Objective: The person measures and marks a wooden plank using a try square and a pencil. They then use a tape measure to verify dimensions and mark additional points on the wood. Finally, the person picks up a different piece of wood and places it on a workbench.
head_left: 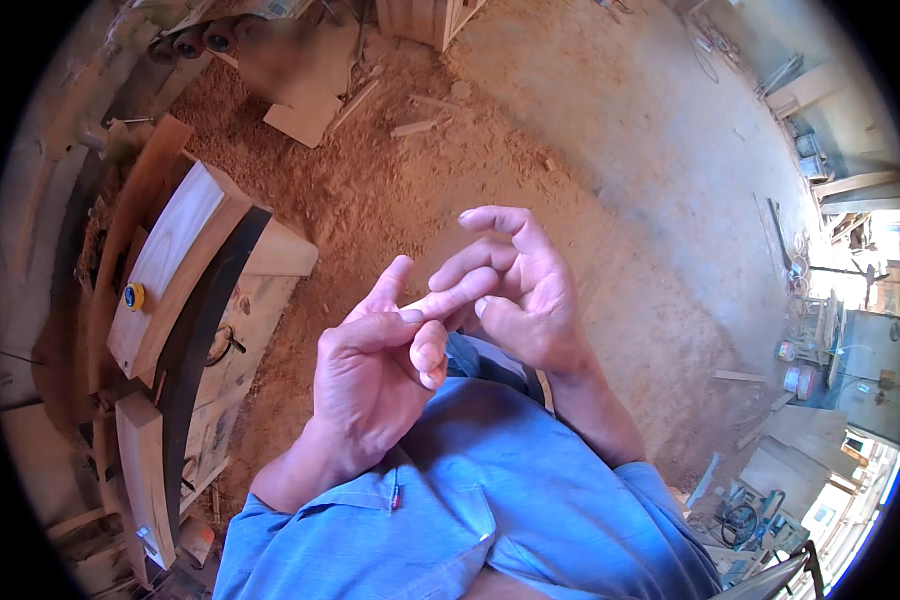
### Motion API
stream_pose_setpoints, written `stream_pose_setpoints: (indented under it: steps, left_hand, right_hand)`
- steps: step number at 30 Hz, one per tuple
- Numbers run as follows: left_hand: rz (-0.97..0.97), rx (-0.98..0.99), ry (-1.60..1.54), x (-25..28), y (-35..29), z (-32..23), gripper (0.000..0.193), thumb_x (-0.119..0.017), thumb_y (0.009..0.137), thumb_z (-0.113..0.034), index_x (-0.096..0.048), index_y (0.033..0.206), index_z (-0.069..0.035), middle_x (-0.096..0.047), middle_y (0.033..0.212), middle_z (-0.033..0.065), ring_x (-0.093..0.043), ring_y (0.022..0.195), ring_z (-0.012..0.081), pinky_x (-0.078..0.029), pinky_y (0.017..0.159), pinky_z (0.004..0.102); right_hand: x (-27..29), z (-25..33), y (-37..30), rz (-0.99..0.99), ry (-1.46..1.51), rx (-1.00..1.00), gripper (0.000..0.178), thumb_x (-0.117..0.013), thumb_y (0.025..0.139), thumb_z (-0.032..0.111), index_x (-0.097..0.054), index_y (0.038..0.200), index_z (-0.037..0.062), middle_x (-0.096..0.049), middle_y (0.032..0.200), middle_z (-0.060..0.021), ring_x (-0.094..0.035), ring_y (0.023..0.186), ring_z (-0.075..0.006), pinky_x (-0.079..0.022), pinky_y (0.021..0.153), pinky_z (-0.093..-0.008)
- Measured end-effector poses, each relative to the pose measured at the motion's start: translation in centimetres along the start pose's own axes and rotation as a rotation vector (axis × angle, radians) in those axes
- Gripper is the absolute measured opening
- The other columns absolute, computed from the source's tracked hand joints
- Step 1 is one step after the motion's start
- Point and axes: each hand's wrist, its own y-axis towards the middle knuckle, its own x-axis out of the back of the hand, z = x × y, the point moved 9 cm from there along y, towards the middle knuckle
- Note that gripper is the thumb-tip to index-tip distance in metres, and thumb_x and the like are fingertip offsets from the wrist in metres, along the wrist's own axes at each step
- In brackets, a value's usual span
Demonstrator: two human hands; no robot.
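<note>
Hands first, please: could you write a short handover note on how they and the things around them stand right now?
Left hand: raised at chest height, thumb and curled fingers around a finger of the right hand.
Right hand: open, fingers spread, one finger in the left hand's grip. Neither hand holds a tool or workpiece.
Things: wooden planks lie on the bench at the person's left, a small yellow and blue round object on one. Sawdust covers the floor, offcuts further off.
Done or left: nothing shows either way.

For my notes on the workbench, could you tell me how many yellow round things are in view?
1. A small yellow round thing sits on the pale wooden plank on the bench, to the left of the left hand. Others may be hidden among the stacked wood.
</note>
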Motion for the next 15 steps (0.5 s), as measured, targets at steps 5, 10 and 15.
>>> stream_pose_setpoints:
  steps: [5, 10, 15]
  left_hand:
    - [0.001, -0.019, 0.114, -1.8, 1.9, 2.4, 0.092, -0.048, 0.089, 0.002, 0.018, 0.153, -0.002, -0.061, 0.117, 0.0314, -0.061, 0.063, 0.0226, -0.052, 0.055, 0.0343]
    - [0.029, -0.033, 0.226, -3.6, 4.5, 3.2, 0.091, -0.045, 0.089, 0.005, 0.023, 0.150, 0.001, -0.067, 0.106, 0.0287, -0.063, 0.060, 0.0257, -0.055, 0.059, 0.0339]
    - [0.025, -0.015, 0.207, -4.5, 8.5, 2.6, 0.090, -0.043, 0.090, 0.006, 0.025, 0.149, 0.000, -0.065, 0.111, 0.0309, -0.064, 0.058, 0.0267, -0.057, 0.060, 0.0350]
  right_hand:
    - [2.7, 2.0, -0.7, -0.023, 0.013, 0.015, 0.057, -0.045, 0.085, -0.013, -0.032, 0.139, -0.0002, -0.061, 0.105, -0.0155, -0.067, 0.093, -0.0174, -0.056, 0.084, -0.0321]
    - [5.5, 2.8, -0.1, -0.073, -0.056, 0.005, 0.056, -0.047, 0.086, -0.012, -0.033, 0.139, -0.0006, -0.061, 0.104, -0.0154, -0.066, 0.090, -0.0141, -0.056, 0.084, -0.0313]
    - [8.2, 3.0, 2.6, -0.150, -0.072, -0.020, 0.056, -0.047, 0.085, -0.013, -0.033, 0.139, -0.0015, -0.061, 0.104, -0.0158, -0.066, 0.090, -0.0140, -0.056, 0.083, -0.0306]
